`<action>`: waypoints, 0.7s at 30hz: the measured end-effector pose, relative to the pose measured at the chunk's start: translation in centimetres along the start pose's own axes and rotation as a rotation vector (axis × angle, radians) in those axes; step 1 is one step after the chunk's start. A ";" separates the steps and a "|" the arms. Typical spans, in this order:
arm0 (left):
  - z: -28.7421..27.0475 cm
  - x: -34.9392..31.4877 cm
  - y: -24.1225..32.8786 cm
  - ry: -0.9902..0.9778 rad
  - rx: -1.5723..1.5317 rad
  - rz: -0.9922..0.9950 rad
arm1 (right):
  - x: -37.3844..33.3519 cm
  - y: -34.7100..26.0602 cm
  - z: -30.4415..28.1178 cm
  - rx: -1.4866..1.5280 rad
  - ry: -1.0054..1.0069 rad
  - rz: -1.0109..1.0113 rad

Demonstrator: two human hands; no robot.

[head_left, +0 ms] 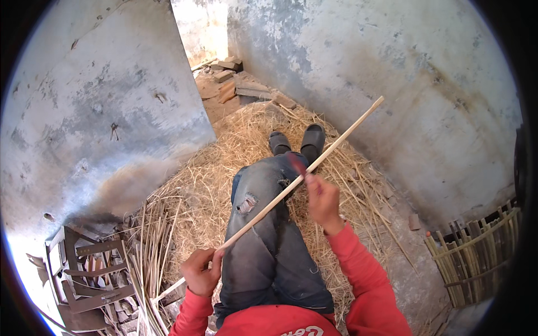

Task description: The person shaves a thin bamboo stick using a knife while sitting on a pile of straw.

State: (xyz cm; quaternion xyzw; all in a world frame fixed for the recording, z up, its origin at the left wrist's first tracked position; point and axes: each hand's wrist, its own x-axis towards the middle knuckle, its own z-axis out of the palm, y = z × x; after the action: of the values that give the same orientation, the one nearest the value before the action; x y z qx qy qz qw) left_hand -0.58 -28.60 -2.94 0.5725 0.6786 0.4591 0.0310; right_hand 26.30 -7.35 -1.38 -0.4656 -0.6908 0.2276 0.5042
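Observation:
A long pale stick [269, 208], peeled-looking and thin, runs slantwise across my lap from lower left to upper right. My left hand [202, 271] is closed round it near its lower end. In my right hand [325, 203] is a dark reddish knife-like tool [296, 163], smeared by motion, that crosses the stick about two thirds of the way up. Whether the tool touches the stick I cannot tell. The upper end of the stick points toward the right wall, past my feet.
Straw and shavings [207, 168] cover the floor around my legs. Several long thin sticks [148, 235] lie at the left beside a broken dark frame [92, 269]. A woven slat basket [476, 255] stands at the right. Bricks [224, 77] lie by the far opening, between walls.

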 end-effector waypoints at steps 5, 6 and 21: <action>-2.1 -1.2 -1.3 0.000 0.116 0.020 | 5.2 2.3 -3.1 -0.048 0.190 0.036; -2.4 -1.5 -1.7 -0.001 0.117 0.023 | 5.6 2.7 -3.6 -0.048 0.194 0.036; -2.6 -1.9 -3.6 0.108 0.268 0.244 | 3.8 2.5 -3.3 -0.118 0.187 0.019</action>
State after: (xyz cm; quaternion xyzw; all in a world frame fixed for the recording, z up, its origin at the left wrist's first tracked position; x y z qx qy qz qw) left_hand -4.04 -31.40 -4.77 0.6241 0.6597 0.3952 -0.1380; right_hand 30.13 -3.39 -0.25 -0.5200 -0.6485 0.1469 0.5361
